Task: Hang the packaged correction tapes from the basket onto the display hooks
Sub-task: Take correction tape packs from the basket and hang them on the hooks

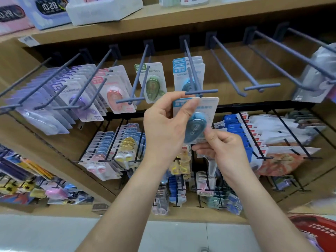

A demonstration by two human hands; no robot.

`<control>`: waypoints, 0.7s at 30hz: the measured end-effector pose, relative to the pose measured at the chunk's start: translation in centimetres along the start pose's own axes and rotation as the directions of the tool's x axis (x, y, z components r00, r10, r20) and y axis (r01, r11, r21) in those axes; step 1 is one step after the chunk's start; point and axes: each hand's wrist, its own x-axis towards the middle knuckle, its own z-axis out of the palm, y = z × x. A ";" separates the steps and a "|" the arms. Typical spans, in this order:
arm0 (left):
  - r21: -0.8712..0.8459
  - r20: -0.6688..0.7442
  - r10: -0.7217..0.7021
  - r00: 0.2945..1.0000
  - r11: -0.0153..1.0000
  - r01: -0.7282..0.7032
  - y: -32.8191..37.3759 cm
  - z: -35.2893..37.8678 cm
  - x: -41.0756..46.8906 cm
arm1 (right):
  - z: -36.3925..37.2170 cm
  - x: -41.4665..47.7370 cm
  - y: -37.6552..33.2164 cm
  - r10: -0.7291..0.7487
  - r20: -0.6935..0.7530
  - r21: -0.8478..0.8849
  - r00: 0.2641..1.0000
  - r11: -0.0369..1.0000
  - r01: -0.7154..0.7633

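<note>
Single view, head-worn, wide-angle. Faces forward and somewhat down onto a wooden shelf unit (181,19), from close in front. Display hooks (261,87) splay toward the lens. Forearms enter from the bottom edge. Left hand (163,128), right hand (225,150) and the packaged correction tape (209,110) they pinch sit mid-frame, nearest the lens. Floor (54,233) along the bottom; red basket (320,231) cut off at lower right.

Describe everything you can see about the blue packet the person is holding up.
The packet is a white card with a blue band across its top and a clear plastic bubble over a blue teardrop-shaped tape dispenser. It is held roughly upright, just below the crossbar tip of a grey-blue hook, not yet on it. The left hand pinches its top edge; the right hand pinches its lower part. Matching blue packets hang further back on that hook.
</note>
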 end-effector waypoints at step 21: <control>0.071 0.042 -0.387 0.921 0.921 0.384 -3.8 -0.6 0.4 | -0.8 1.9 0.1 0.025 -0.057 -0.122 0.998 0.992 -0.032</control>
